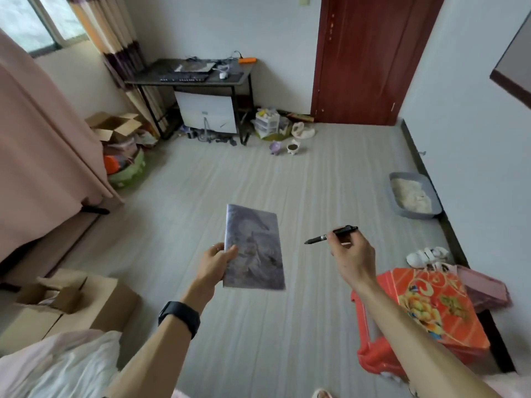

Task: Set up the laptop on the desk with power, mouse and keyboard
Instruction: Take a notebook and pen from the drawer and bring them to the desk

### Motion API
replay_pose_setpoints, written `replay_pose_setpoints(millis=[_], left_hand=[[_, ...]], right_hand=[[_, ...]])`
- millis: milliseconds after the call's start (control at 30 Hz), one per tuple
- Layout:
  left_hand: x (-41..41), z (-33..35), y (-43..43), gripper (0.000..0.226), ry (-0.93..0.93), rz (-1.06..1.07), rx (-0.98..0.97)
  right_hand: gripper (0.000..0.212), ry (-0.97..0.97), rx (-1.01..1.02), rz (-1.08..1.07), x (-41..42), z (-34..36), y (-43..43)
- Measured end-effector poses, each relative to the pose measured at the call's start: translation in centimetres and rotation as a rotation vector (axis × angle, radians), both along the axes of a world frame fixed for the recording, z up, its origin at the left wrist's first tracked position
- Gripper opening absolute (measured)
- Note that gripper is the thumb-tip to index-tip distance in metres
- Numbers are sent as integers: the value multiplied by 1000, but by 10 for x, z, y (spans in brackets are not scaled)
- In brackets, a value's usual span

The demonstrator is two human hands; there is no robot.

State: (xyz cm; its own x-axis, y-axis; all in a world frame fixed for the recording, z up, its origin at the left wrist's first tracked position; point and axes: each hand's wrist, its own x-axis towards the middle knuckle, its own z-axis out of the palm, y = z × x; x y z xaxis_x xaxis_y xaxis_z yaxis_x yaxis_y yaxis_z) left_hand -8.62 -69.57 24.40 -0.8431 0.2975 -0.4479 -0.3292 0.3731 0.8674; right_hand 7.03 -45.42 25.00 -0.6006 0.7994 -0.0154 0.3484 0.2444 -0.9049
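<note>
Head camera looks down the room from where the person stands. Against the far wall, left of centre beside the curtain (115, 33), stands the dark desk (244, 73), its long side running across the view. On it a flat grey slab, which I take for the laptop (195, 66), lies shut toward the back. A dark keyboard (184, 79) lies along the front edge, parallel to it, and a small white mouse (222, 75) sits just to their right. Thin cables (198, 58) tangle at the back of the top, too small and blurred to say whether any power lead is plugged in. All of this is well apart from both hands, ahead and somewhat leftward across the floor (258, 173).

Nearer, the left hand (218, 261) grips a thin booklet (254, 248) by its left edge, thumb on the cover, fingers hidden beneath. The booklet's long axis points away, roughly toward the desk. To its right, the right hand (352, 254) pinches a black pen (332, 234), its tip pointing left toward the booklet. Neither hand is free. The left hand lies more in line with the desk, so I judge it the nearer one, though both need emptying before the laptop can be handled. The cover's picture is too blurred to read.
</note>
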Motion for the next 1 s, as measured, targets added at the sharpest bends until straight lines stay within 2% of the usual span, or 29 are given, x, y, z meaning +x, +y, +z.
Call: replay_pose_setpoints(millis=[200,300,700,1000], left_hand=[[-126,33,46,23,42,136,65],[-202,34,54,17,48,210,130],[-537,22,52,27,16,293,199],[-756,5,81,12,-19,336,222]], right_hand=[[15,31,50,178,-174,45,61],[16,40,65,225,-263,52,73],[17,-19,10,281,-591,26,86],[30,-46,-6,349,-810,-2,107]])
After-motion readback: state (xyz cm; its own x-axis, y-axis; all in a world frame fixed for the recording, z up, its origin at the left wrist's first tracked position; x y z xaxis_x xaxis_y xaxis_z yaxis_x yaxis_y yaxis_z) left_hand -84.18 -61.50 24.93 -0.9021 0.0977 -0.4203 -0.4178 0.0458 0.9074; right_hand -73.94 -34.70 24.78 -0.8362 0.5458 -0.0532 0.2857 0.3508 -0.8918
